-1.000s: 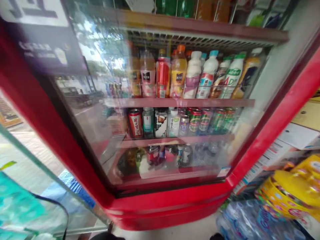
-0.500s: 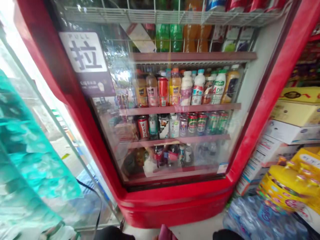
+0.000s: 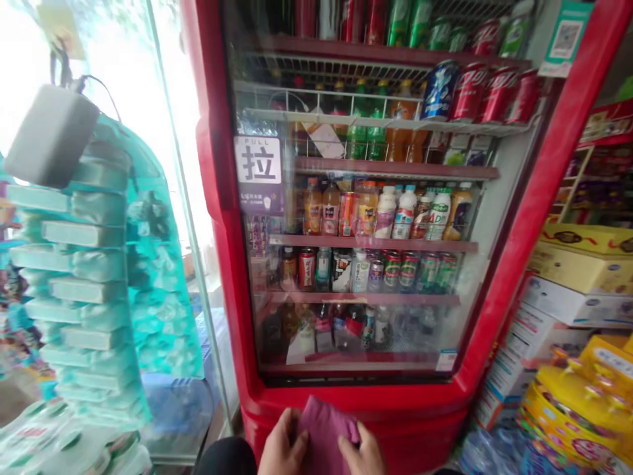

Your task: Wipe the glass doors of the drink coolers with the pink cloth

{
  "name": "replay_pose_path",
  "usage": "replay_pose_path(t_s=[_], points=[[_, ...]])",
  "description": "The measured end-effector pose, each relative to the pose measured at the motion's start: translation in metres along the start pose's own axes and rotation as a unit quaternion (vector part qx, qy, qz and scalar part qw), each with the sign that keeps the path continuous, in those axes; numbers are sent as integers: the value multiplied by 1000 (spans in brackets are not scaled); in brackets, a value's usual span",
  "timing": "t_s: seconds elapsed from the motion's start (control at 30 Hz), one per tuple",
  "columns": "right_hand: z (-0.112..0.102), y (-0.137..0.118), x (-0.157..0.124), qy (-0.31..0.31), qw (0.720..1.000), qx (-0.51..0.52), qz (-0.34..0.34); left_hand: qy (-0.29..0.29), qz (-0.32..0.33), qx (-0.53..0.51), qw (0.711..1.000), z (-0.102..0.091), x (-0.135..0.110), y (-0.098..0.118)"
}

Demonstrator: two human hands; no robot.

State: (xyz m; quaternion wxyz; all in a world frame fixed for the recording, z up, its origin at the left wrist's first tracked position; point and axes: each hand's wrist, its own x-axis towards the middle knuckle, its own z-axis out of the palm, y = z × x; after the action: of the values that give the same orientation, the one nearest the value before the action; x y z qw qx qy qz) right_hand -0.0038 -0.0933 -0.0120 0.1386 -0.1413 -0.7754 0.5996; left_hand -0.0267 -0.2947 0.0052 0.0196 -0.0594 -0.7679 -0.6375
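Low in the view, a folded magenta cloth (image 3: pixel 324 432) hangs between my two hands. My left hand (image 3: pixel 284 445) pinches its left side, thumb over the fabric. On the right side, my right hand (image 3: pixel 362 452) grips the cloth near its edge. Just beyond them stands a red drinks cooler (image 3: pixel 356 402) with its glass door closed. Behind the glass, shelves carry bottles (image 3: pixel 366 208) and cans (image 3: pixel 306 269). A "PULL" sticker (image 3: pixel 258 159) is on the door's left side.
Green-wrapped packs (image 3: pixel 89 290) are stacked on the left beside a hanging grey box (image 3: pixel 52 135). Cartons (image 3: pixel 558 300), yellow bottles (image 3: pixel 576 396) and wrapped water bottles (image 3: pixel 487 452) stand to the right. My dark-clad knee (image 3: pixel 225 456) shows at the bottom.
My hands and the cloth have risen into view from the bottom edge. The camera view has shifted up and left, showing more of the cooler's top and the packs on the left.
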Motion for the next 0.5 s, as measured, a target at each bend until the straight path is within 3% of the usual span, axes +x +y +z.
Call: replay_pose_path(t_s=[0.07,0.2,0.3,0.4,0.5], points=[[-7,-45,21,-21,997,-23,-70,22,70,31,997,-16,25,35],[-13,-160,69,-46,977,-47,-202,156,218,112,957,-49,71,125],[-8,-240,100,16,957,-64,-283,216,345,198,891,-72,98,187],[5,-305,126,96,923,-126,-350,259,389,226,855,-93,123,232],[21,-357,149,140,870,-222,-417,292,414,261,822,-110,152,261]])
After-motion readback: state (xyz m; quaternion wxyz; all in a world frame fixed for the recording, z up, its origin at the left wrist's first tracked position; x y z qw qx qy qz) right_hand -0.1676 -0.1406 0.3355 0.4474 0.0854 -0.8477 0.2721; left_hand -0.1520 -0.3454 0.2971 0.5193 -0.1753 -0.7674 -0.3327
